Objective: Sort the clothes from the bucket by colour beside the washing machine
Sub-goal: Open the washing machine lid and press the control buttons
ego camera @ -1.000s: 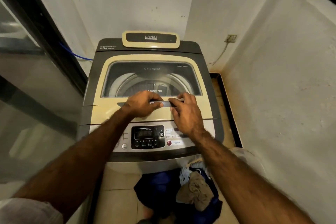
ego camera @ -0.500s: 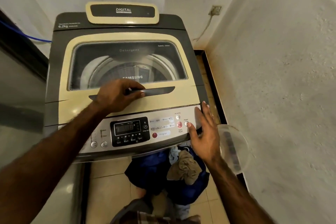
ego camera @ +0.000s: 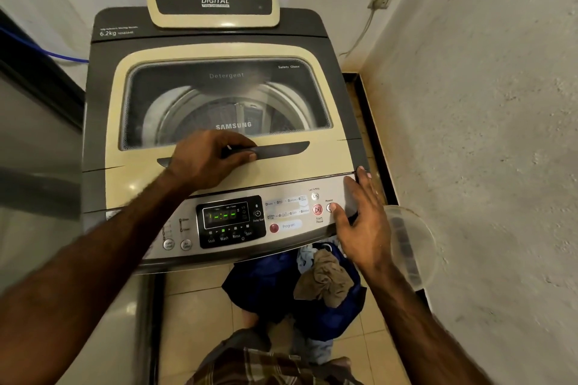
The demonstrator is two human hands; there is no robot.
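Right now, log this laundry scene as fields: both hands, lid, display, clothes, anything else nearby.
Left hand: grips the lid handle
Right hand: fingers straight, thumb on the Power button
Lid: down, drum visible through the glass
Display: lit green
Clothes pile: on the floor in front of the washing machine, mostly blue, brown garment on top
Translucent container: by the right wall
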